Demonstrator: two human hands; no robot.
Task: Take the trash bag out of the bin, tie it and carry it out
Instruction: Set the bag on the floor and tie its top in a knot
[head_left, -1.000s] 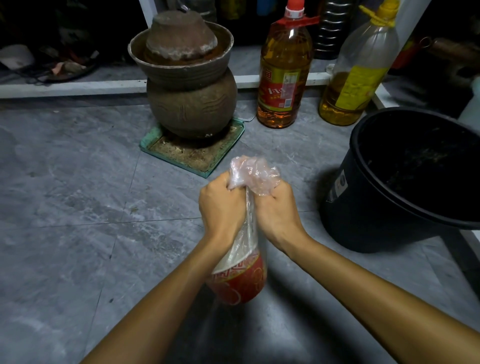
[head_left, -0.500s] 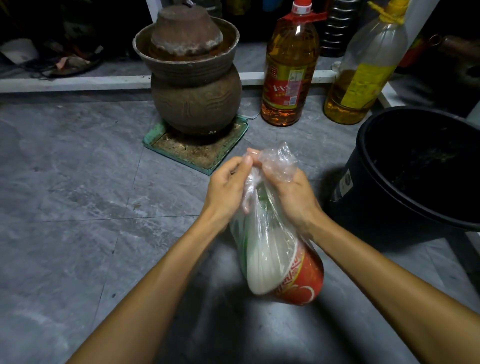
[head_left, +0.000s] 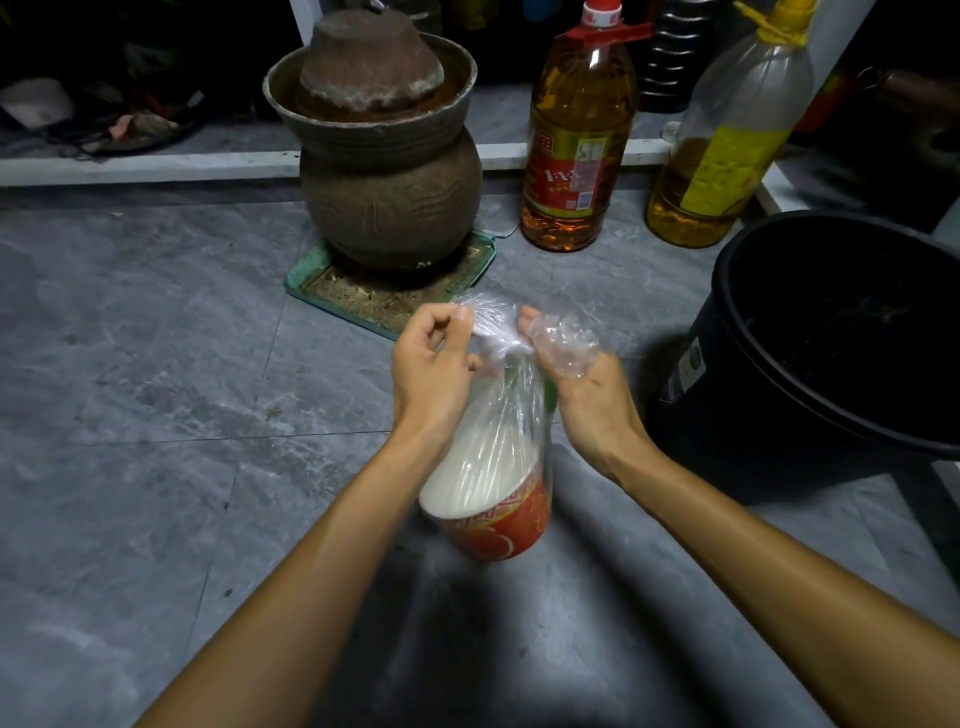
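A clear plastic trash bag (head_left: 501, 431) hangs above the grey floor in the middle of the head view, with a red and white paper cup (head_left: 496, 525) inside it. My left hand (head_left: 434, 374) pinches the twisted neck of the bag from the left. My right hand (head_left: 582, 384) holds the loose top of the bag, which is draped over its fingers. The black bin (head_left: 810, 364) stands on the floor to the right, out of the bag, its inside dark.
A brown clay jar (head_left: 387, 171) sits on a green tray (head_left: 332, 286) straight ahead. Two oil bottles (head_left: 574, 140) (head_left: 722, 150) stand behind the bin by a white ledge (head_left: 140, 166). Grey floor tiles (head_left: 130, 415) spread to the left.
My two fists, clenched together on the bag's neck, have loosened and moved apart. The bag swung right, then back to hang upright. The loose top now lies over my right fingers.
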